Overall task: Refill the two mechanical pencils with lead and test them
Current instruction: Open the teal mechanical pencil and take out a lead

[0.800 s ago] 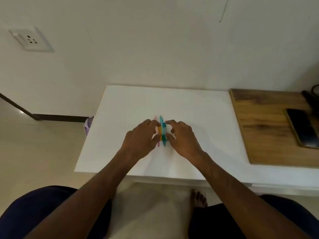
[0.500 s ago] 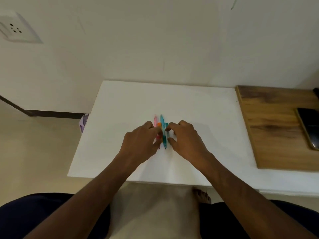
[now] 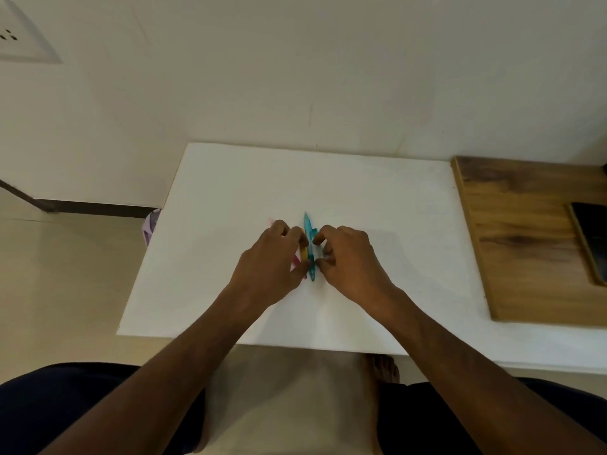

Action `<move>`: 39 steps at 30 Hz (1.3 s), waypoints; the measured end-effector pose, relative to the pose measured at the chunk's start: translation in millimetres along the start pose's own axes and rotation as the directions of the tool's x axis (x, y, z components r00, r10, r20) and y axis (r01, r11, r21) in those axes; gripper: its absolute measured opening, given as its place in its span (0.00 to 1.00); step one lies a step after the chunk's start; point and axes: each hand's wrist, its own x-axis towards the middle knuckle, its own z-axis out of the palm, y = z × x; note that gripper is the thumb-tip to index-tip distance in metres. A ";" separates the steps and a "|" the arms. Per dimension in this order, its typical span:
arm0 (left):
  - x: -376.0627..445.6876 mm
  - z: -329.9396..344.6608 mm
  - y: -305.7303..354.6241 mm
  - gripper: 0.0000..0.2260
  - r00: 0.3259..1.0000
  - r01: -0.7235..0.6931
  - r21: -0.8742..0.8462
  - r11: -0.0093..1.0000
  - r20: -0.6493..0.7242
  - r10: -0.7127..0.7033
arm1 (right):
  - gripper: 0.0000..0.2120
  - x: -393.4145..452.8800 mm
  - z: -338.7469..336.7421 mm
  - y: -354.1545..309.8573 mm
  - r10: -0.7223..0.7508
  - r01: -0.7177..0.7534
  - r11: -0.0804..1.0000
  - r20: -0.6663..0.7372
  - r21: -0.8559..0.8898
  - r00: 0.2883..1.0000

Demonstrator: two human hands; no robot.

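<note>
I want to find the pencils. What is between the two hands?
In the head view, the blue pencil lies between the left hand and the right hand, with something yellow beside it.

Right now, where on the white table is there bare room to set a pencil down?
Bare white table lies between the hands and the wall, and rightward toward the wooden board. It is crowded around the teal pencil, between left hand and right hand.

I count 2 hands: left hand (image 3: 274, 257), right hand (image 3: 349, 257). 2 mech. pencils seen: 1 teal pencil (image 3: 309, 239), 1 pink pencil (image 3: 297, 260), mostly hidden. 1 small orange item (image 3: 304, 252) btwn them, can't ID. 1 white worktop (image 3: 377, 198), 1 wooden board (image 3: 519, 244), 1 phone (image 3: 591, 238), 1 wall socket (image 3: 19, 41), 1 bare foot (image 3: 382, 367).
</note>
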 end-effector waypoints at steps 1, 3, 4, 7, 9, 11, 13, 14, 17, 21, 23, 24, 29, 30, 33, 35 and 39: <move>-0.4 1.7 0.3 0.18 1.000 -0.012 -0.004 1.000 -0.009 0.012 | 0.18 0.7 -0.2 -1.9 0.003 -0.003 1.000 0.007 0.026 1.000; -0.8 2.4 -1.1 0.18 1.000 -0.020 0.023 1.000 -0.018 0.021 | 0.18 2.4 -1.0 -4.8 0.022 -0.023 0.998 0.015 0.062 1.000; -0.9 1.9 -2.6 0.18 1.000 -0.020 0.050 0.999 -0.018 0.021 | 0.18 2.9 -0.7 -5.9 0.033 -0.035 0.996 0.018 0.086 0.999; -0.7 -3.5 -10.2 0.18 0.999 0.000 0.125 0.992 -0.038 0.005 | 0.18 4.1 1.7 -11.4 0.041 -0.044 0.985 0.022 0.165 0.999; -1.2 -7.7 -15.2 0.18 0.999 0.013 0.161 0.987 -0.049 -0.005 | 0.20 5.2 4.8 -16.2 0.014 -0.020 0.985 0.036 0.169 0.999; -1.6 -10.5 -19.2 0.18 0.999 0.016 0.168 0.986 -0.041 -0.009 | 0.20 7.3 8.5 -20.1 -0.021 0.016 0.992 0.043 0.124 0.999; -1.9 -12.0 -21.0 0.18 0.999 0.035 0.132 0.991 -0.022 -0.032 | 0.20 9.4 10.4 -20.4 -0.023 0.020 0.997 0.038 0.068 0.999; -1.8 -12.1 -21.4 0.17 0.999 0.042 0.115 0.992 -0.021 -0.040 | 0.19 10.2 10.8 -18.9 -0.012 0.011 0.999 0.033 0.044 0.999; -1.4 -11.7 -22.6 0.13 0.999 0.047 0.094 0.994 -0.021 -0.045 | 0.15 11.0 10.5 -13.6 0.031 -0.031 0.999 0.023 -0.008 0.999; 1.1 -15.2 -25.4 0.13 0.996 0.086 0.038 0.996 0.001 -0.086 | 0.14 10.6 12.8 -14.9 0.062 -0.062 0.998 -0.028 -0.006 0.998; 2.6 -16.7 -27.0 0.13 0.995 0.095 0.000 0.995 -0.001 -0.095 | 0.19 10.3 15.0 -19.3 0.071 -0.071 0.997 -0.025 0.000 0.997; 3.7 -16.5 -27.4 0.12 0.996 0.093 -0.007 0.996 -0.005 -0.093 | 0.21 10.6 16.1 -21.2 0.078 -0.078 0.997 -0.013 -0.006 0.997; 4.1 -15.0 -29.4 0.08 0.996 0.082 -0.042 0.996 -0.024 -0.083 | 0.16 17.5 19.5 -25.9 0.139 -0.140 0.990 0.027 0.033 0.990; 3.9 -15.7 -30.8 0.09 0.997 0.067 -0.039 0.997 -0.026 -0.068 | 0.16 18.4 18.9 -25.7 0.136 -0.137 0.990 0.027 0.037 0.990; 5.2 -17.8 -34.0 0.11 1.000 0.022 -0.050 0.999 -0.016 -0.022 | 0.14 19.2 14.2 -20.8 0.148 -0.150 0.987 0.037 0.053 0.988; 7.3 -18.8 -33.1 0.12 1.000 -0.004 -0.088 0.996 -0.016 0.003 | 0.13 20.8 11.8 -17.3 0.170 -0.173 0.981 0.049 0.082 0.984; 7.0 -17.6 -27.6 0.10 0.998 -0.063 -0.096 0.993 -0.012 0.062 | 0.18 20.6 13.3 -18.8 0.158 -0.159 0.987 0.032 0.020 0.987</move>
